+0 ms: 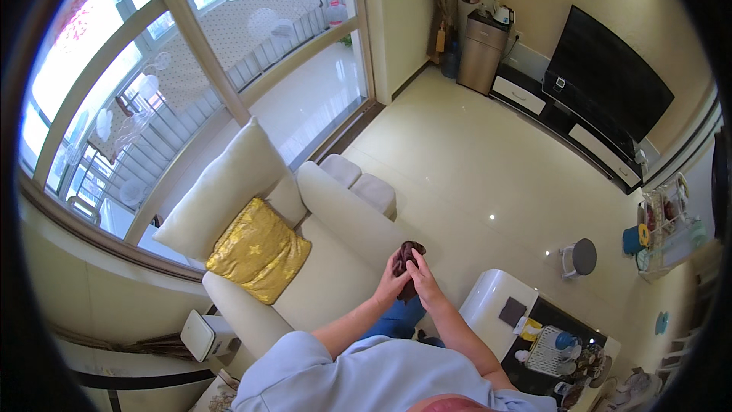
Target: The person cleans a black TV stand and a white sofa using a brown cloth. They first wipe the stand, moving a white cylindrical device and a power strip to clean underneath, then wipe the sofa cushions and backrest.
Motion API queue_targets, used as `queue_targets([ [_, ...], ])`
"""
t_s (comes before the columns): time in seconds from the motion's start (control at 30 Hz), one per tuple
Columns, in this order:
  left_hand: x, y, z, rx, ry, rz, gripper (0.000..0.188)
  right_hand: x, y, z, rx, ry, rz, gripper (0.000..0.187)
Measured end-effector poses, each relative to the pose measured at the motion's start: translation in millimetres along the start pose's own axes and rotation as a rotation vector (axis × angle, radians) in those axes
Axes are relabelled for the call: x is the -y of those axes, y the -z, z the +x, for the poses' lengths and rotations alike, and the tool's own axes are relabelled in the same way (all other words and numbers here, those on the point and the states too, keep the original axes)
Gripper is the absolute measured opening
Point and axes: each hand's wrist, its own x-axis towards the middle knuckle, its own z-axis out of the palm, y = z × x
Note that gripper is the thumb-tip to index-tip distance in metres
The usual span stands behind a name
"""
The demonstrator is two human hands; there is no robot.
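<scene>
In front of my body, both hands grip a bunched dark brown cloth [412, 247]. My left hand [391, 280] closes on its left side, and my right hand [422, 275] presses on it from the right, with the fingers of both close together. Part of the cloth shows above the fingers, and a fold hangs between the palms. Its full shape is hidden by the bunching. Beneath my hands are my blue trousers [396, 317]. The cream sofa [333, 257] is to the left, its armrest close to my left hand.
A gold cushion [259, 252] leans on the sofa beside a large white cushion [221, 191]. Beyond the armrest stand two pale stools [374, 194]. A coffee table [488, 301] with a white tray [543, 352] is at right; a round stool [583, 257] stands farther off.
</scene>
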Motion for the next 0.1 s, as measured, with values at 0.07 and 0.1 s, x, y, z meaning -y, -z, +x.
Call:
queue_targets([
  [0.07,-6,-16,39,-0.044,0.141,0.008,0.065,32,22,22,0.060,-0.077,0.057,0.058],
  [0.1,-4,-24,59,-0.053,0.156,0.000,0.065,47,34,38,0.073,-0.086,0.011,0.060],
])
